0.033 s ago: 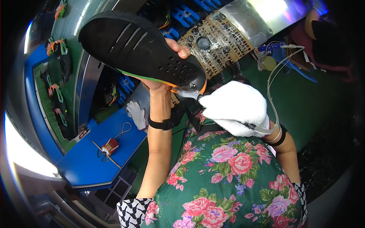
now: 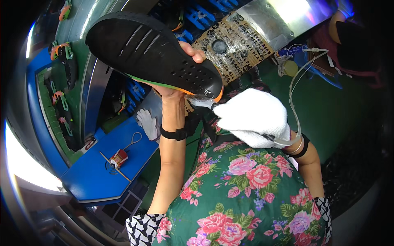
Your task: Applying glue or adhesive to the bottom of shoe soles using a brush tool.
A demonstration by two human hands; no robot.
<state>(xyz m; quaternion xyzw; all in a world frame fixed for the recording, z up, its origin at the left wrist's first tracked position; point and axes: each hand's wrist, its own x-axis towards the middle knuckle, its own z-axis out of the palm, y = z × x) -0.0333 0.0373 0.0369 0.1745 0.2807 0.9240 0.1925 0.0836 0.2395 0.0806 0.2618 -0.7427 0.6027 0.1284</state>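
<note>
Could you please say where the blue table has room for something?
The blue table is bare between the red item and the table's lower-left edge. It's crowded at the thin stick and white glove; a black sole and tool crowd the left hand.

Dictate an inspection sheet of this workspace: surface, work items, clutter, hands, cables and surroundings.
Surface: blue tabletop, lower left.
Work items: black sole with green and orange edging; pale-tipped tool by its orange edge.
Clutter: white glove; small red item on the tabletop.
Hands: left hand grips the sole; white-covered right hand holds the tool.
Cables: clear hose curves down to the right hand.
Surroundings: shoes at left; another person's arm, upper right.
</note>
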